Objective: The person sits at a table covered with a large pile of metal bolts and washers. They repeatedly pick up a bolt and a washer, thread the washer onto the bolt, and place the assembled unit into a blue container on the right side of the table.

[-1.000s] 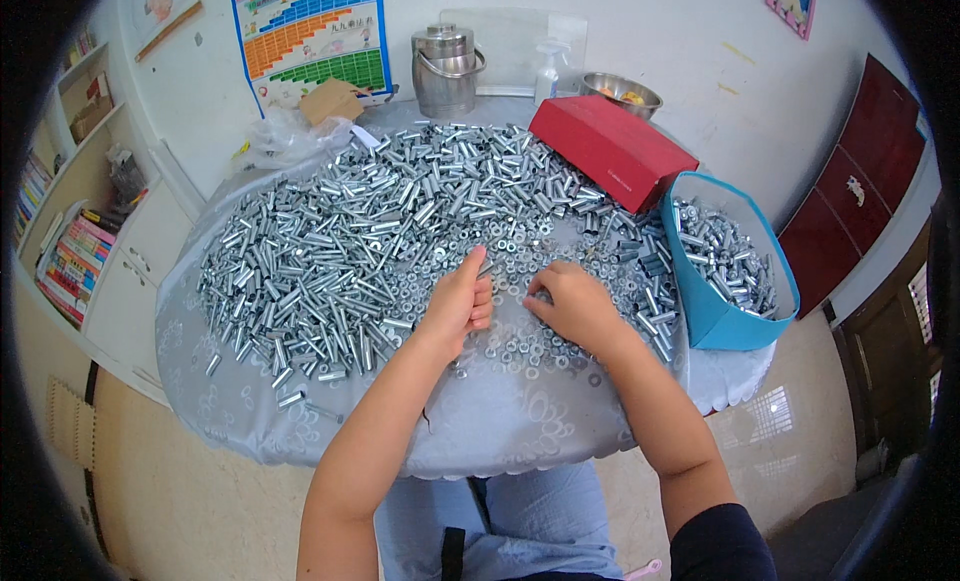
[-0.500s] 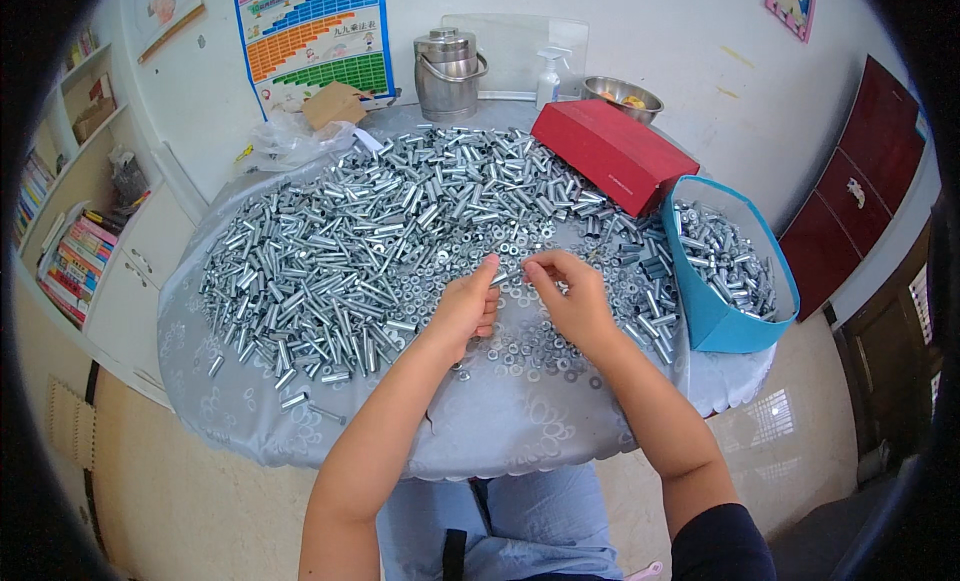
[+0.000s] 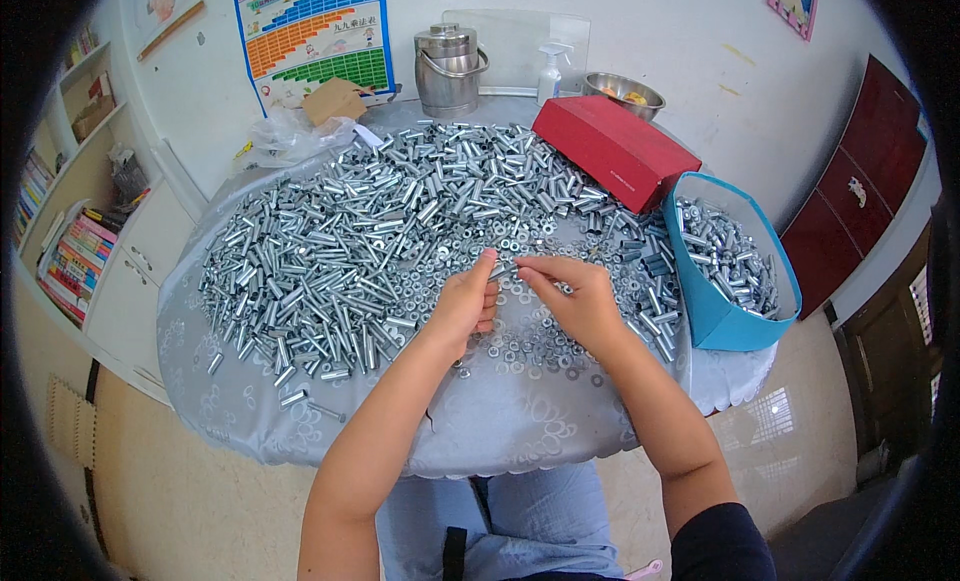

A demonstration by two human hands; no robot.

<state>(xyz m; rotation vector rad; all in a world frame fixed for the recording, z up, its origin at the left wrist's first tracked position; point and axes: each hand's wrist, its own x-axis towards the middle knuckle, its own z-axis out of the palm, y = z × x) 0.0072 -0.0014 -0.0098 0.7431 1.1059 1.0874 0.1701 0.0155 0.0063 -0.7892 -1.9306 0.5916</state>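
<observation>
My left hand is closed, thumb on top, on a thin metal bolt that sticks out toward the right. The thumb and forefinger of my right hand pinch together at the bolt's free end. Any small part between those fingertips is too small to make out. Below and around both hands lie loose washers and nuts. To the left and behind spreads a large heap of silvery metal sleeves and bolts.
A blue fabric bin with assembled-looking bolts stands at the right, beside a red box. At the back are a steel pot, a spray bottle, a steel bowl and a plastic bag. A patterned grey cloth covers the table.
My right hand has shifted slightly left, its fingertips now closer to my left hand at the bolt's end. My left hand has stayed nearly in place.
</observation>
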